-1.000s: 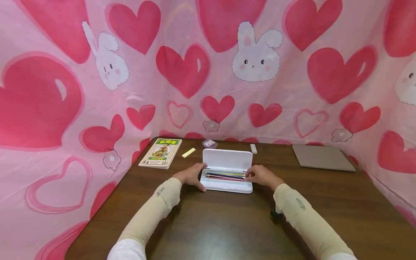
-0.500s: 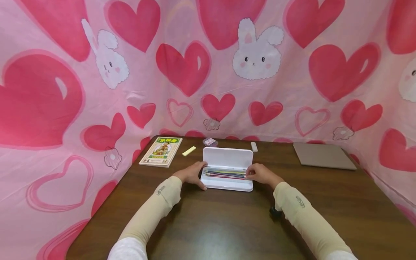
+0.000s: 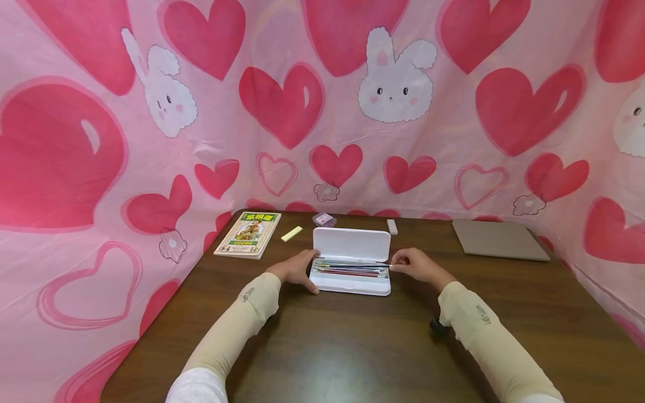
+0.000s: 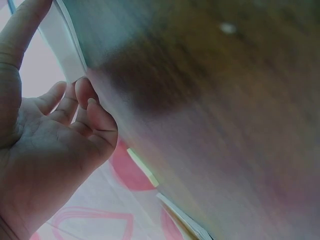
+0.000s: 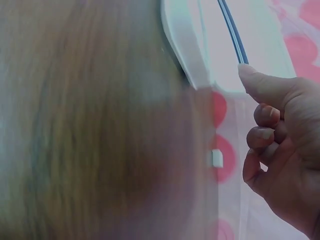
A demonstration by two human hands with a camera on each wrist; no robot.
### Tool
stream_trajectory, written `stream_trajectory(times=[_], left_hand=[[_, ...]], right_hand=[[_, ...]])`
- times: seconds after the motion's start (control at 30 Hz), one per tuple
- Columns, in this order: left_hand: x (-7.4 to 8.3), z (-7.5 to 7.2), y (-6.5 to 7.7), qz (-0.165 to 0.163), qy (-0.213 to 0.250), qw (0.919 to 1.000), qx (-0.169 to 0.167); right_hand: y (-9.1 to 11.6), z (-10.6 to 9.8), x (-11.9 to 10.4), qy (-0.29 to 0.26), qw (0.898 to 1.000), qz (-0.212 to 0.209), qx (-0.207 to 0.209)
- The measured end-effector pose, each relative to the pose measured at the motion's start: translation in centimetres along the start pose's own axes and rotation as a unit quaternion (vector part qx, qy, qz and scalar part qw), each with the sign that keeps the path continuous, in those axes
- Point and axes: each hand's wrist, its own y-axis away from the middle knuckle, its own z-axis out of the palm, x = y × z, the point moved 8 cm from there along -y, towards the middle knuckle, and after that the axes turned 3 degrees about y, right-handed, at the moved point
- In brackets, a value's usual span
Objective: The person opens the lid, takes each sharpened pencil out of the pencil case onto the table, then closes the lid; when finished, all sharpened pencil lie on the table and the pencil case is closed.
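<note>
A white pencil case [image 3: 347, 288] lies on the table with its lid [image 3: 351, 244] raised at the back. Several pencils [image 3: 347, 272] lie side by side inside it. My left hand [image 3: 296, 268] grips the case's left end, thumb at the front corner and fingers at the back. With thumb and forefinger, my right hand [image 3: 415, 265] pinches the right end of a dark pencil [image 3: 370, 266], which reaches past the case's right edge. In the right wrist view this dark pencil [image 5: 234, 32] slants up from the thumb tip; its far part is out of frame.
Behind the case are a small clear purplish box [image 3: 325, 220] and a white eraser [image 3: 392, 226]. A yellow strip [image 3: 291, 234] and a book [image 3: 248, 235] lie to the left. A closed grey laptop [image 3: 499, 240] lies at the back right, before a pink heart-patterned cloth [image 3: 347, 129].
My right hand has moved rightward and slightly up, out of the case, drawing the dark pencil's end past the edge. The left hand stays on the case.
</note>
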Motion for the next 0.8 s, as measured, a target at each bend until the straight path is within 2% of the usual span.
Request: stream_trajectory(times=[0.23, 0.47, 0.6, 0.73, 0.8], left_hand=[[0.0, 0.1, -0.1, 0.006, -0.004, 1.0, 0.002], [0.0, -0.1, -0.1, 0.01, 0.0, 0.9999, 0.004], [0.2, -0.3, -0.1, 0.016, -0.002, 0.9998, 0.007], [0.1, -0.1, -0.1, 0.009, -0.009, 0.9999, 0.004], [-0.1, 0.0, -0.2, 0.005, -0.012, 0.9999, 0.002]], right_hand=[[1.8, -2.3, 1.9, -0.032, 0.999, 0.024, 0.014], [4.3, -4.8, 4.1, -0.031, 0.999, 0.033, 0.024], [5.7, -6.2, 5.4, -0.039, 0.997, 0.057, 0.027], [6.8, -7.5, 6.5, -0.038, 0.996, 0.076, 0.032], [7.3, -7.9, 6.8, -0.032, 0.996, 0.072, 0.035]])
